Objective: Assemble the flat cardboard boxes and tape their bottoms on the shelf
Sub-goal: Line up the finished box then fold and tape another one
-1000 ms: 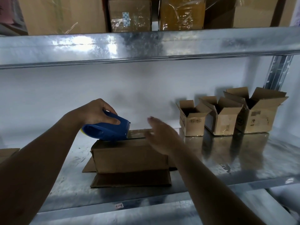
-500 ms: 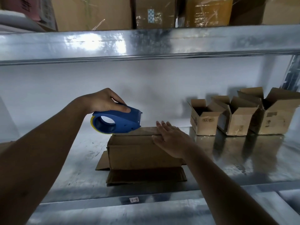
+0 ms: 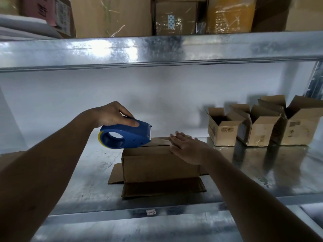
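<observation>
Cardboard box [image 3: 160, 165], mid frame, looks light and bendy; right hand [image 3: 188, 148] presses flat on top, left hand [image 3: 111, 114] grips blue tape dispenser [image 3: 125, 136].

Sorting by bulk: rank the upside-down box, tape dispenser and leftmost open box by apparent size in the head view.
1. Upside-down box, clearly largest.
2. Tape dispenser and leftmost open box look alike; the dispenser is nearer the camera, so I won't rank them.

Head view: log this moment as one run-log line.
left hand grips tape gun above box | right hand flat on box top | three open boxes at right | taping in progress
</observation>
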